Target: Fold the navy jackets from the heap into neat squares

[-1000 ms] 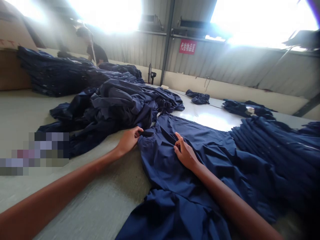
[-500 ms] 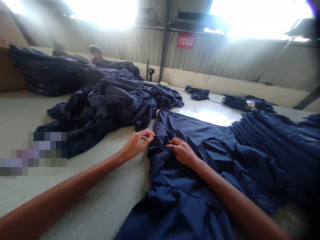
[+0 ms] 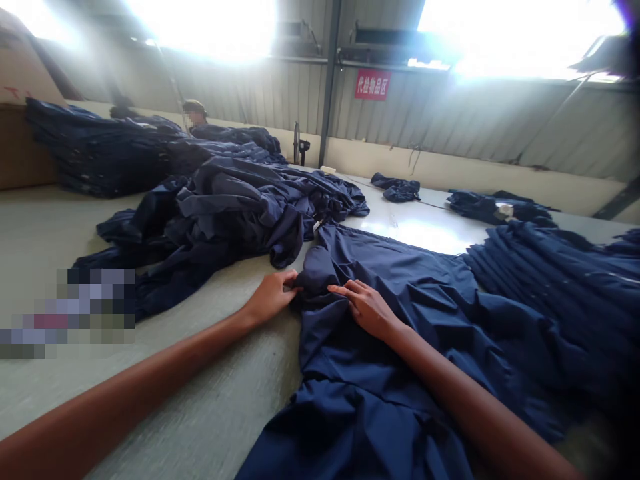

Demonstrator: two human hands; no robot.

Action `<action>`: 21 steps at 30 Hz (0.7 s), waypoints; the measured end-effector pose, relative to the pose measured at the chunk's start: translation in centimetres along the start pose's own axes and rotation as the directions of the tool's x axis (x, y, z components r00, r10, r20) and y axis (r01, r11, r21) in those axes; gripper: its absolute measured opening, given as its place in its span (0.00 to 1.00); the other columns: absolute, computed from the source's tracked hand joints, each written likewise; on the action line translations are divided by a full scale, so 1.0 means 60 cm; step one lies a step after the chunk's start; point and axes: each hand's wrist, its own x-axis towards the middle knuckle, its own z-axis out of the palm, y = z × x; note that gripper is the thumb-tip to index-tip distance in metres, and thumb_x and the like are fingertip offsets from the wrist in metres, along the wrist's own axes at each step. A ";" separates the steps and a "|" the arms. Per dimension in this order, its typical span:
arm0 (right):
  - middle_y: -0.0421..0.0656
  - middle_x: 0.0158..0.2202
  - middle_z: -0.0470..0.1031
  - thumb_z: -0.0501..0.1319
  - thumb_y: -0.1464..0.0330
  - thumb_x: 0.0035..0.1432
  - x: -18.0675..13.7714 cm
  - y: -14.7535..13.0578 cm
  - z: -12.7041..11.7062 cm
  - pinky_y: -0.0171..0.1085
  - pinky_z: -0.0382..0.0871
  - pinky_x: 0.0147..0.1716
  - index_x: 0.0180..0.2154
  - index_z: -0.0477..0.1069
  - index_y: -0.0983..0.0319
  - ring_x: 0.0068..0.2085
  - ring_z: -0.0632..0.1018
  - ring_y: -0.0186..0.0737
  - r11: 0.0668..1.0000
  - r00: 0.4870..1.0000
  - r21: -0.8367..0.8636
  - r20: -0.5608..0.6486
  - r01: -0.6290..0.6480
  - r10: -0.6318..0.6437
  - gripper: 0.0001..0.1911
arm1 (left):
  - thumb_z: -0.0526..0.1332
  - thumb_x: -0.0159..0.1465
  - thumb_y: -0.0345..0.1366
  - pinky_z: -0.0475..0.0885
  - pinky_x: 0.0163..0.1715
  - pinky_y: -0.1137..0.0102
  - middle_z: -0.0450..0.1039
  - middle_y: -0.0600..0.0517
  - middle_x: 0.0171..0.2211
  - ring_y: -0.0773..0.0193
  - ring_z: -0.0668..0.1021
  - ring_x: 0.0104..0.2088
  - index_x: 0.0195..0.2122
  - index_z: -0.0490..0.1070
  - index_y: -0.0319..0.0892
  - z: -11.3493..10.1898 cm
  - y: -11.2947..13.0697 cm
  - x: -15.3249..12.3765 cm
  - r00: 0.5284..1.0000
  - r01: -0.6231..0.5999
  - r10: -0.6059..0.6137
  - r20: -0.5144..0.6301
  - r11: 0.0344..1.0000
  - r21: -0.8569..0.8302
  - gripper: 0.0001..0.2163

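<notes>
Left hand (image 3: 270, 298) curled into bunched fold of navy garment (image 3: 385, 393), pinch unconfirmed from my view; right hand (image 3: 367, 309) open, fingers flat on cloth; garment lies on pale table (image 3: 190, 380) beside crumpled heap (image 3: 235, 213); risk: smooth cloth slipping from weak pinch.

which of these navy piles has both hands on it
The navy garment spread out at the front: the left hand and right hand both touch it; the crumpled heap and the stack beside it are untouched.

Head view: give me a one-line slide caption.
Left hand and right hand touch a bunched navy garment on a table.
</notes>
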 end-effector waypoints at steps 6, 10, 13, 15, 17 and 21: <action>0.45 0.46 0.75 0.54 0.75 0.71 0.000 0.002 0.000 0.43 0.75 0.50 0.69 0.64 0.54 0.46 0.75 0.44 1.000 1.000 0.006 0.005 0.004 -0.004 0.28 | 0.62 0.58 0.41 0.74 0.38 0.67 0.84 0.52 0.33 0.55 0.84 0.36 0.37 0.81 0.45 -0.047 -0.019 0.024 0.995 0.072 -0.070 -0.071 0.997 0.025 0.11; 0.46 0.47 0.76 0.54 0.76 0.70 -0.002 0.006 0.003 0.42 0.75 0.51 0.67 0.68 0.54 0.47 0.76 0.44 1.000 1.000 -0.010 0.003 0.020 -0.020 0.28 | 0.61 0.57 0.41 0.74 0.38 0.67 0.85 0.52 0.34 0.55 0.85 0.36 0.37 0.82 0.45 -0.082 -0.034 0.033 0.983 0.107 -0.085 -0.162 0.985 0.133 0.12; 0.46 0.46 0.76 0.53 0.75 0.71 -0.001 0.005 0.004 0.43 0.75 0.51 0.68 0.67 0.54 0.47 0.76 0.44 1.000 1.000 -0.021 -0.009 0.015 -0.016 0.28 | 0.62 0.58 0.41 0.76 0.39 0.66 0.85 0.51 0.34 0.55 0.84 0.35 0.40 0.82 0.44 -0.097 -0.026 0.033 0.969 0.104 -0.058 -0.240 0.977 0.185 0.12; 0.47 0.49 0.77 0.53 0.73 0.71 0.000 0.003 0.005 0.45 0.75 0.53 0.72 0.59 0.56 0.48 0.77 0.45 1.000 1.000 -0.010 -0.027 0.000 -0.001 0.30 | 0.63 0.61 0.41 0.77 0.41 0.65 0.85 0.51 0.38 0.56 0.84 0.36 0.44 0.81 0.44 -0.093 -0.007 0.027 0.964 0.046 0.011 -0.266 0.977 0.207 0.14; 0.49 0.54 0.77 0.54 0.73 0.71 0.002 0.002 0.007 0.47 0.74 0.55 0.75 0.50 0.57 0.51 0.77 0.46 1.000 0.998 0.004 -0.053 -0.020 0.020 0.35 | 0.64 0.65 0.43 0.77 0.49 0.63 0.84 0.50 0.43 0.55 0.84 0.42 0.49 0.81 0.45 -0.076 0.020 0.018 0.973 -0.081 0.124 -0.195 0.973 0.217 0.14; 0.45 0.48 0.78 0.54 0.74 0.70 0.001 0.004 0.012 0.45 0.74 0.53 0.73 0.57 0.52 0.47 0.77 0.45 0.999 0.999 -0.038 -0.042 -0.024 0.023 0.34 | 0.60 0.72 0.47 0.71 0.62 0.59 0.82 0.48 0.54 0.52 0.80 0.56 0.51 0.82 0.48 -0.028 0.069 -0.003 0.950 -0.255 0.248 0.190 0.967 0.009 0.15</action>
